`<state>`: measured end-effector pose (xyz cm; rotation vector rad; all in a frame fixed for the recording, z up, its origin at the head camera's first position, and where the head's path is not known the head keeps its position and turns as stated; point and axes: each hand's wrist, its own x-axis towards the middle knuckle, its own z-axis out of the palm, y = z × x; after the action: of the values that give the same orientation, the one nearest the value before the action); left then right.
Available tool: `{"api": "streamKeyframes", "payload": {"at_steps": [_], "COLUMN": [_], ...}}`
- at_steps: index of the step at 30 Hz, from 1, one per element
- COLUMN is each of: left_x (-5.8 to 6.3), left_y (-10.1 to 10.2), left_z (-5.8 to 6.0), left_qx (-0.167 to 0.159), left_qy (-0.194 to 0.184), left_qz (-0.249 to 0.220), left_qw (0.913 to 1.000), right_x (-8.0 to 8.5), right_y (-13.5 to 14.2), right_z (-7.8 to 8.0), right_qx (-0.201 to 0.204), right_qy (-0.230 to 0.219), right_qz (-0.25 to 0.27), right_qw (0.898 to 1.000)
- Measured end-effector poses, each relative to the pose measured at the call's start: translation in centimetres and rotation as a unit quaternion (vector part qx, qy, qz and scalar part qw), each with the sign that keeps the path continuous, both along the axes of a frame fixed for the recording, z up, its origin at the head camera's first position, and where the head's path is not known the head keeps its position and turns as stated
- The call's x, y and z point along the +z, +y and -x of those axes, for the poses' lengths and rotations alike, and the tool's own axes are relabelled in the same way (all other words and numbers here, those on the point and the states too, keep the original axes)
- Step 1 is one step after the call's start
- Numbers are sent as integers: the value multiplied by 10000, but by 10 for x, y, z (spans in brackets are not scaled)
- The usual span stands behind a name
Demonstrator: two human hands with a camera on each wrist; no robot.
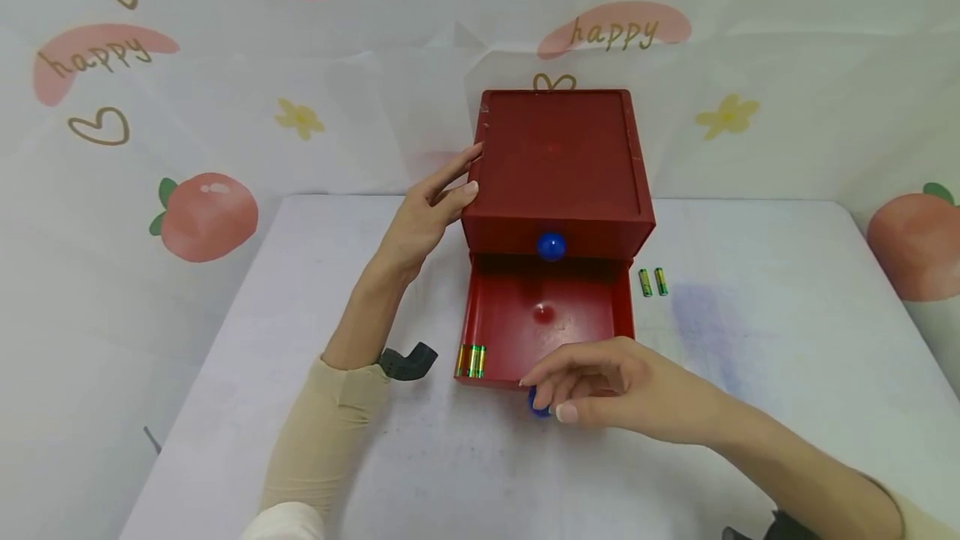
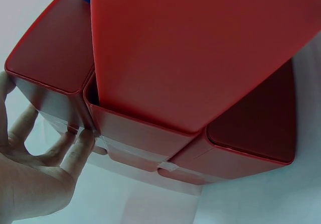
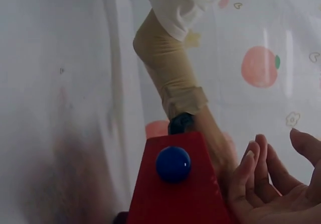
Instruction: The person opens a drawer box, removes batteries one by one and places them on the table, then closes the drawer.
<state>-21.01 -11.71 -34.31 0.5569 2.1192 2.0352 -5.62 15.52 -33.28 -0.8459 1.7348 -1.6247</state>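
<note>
A red drawer cabinet (image 1: 558,157) stands at the back of the table, a blue knob (image 1: 551,247) on its upper front. Below that, a red drawer (image 1: 555,352) is pulled out towards me. Green-and-gold batteries (image 1: 471,361) lie in its front left corner. My left hand (image 1: 427,219) rests against the cabinet's left side, fingers extended; the left wrist view shows the fingertips along the red wall (image 2: 55,101). My right hand (image 1: 600,382) hovers at the drawer's front with loosely bent fingers, partly covering its blue knob (image 1: 538,402). In the right wrist view, this knob (image 3: 173,164) is apart from the fingers.
Two more batteries (image 1: 653,282) lie on the white table (image 1: 765,298), right of the cabinet. Behind it hangs a white cloth (image 1: 390,90) printed with fruit, flowers and hearts. A black wrist device (image 1: 408,362) sticks out from my left forearm.
</note>
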Motion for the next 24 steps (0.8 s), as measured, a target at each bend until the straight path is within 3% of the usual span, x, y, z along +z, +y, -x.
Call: {"api": "streamKeyframes", "payload": {"at_steps": [11, 24], "left_x": [-3, -1], "left_y": [0, 0], "left_z": [3, 0], "left_qx": [-13, -1], "left_qy": [-42, -1], "left_qz": [-37, -89], "left_qw": [10000, 10000], "right_x": [6, -3], "right_y": [-12, -27], "right_z": [18, 31], "right_qx": [-497, -789], "right_qy": [253, 596], "right_qz": [-661, -975], "right_qw": [9963, 9903]}}
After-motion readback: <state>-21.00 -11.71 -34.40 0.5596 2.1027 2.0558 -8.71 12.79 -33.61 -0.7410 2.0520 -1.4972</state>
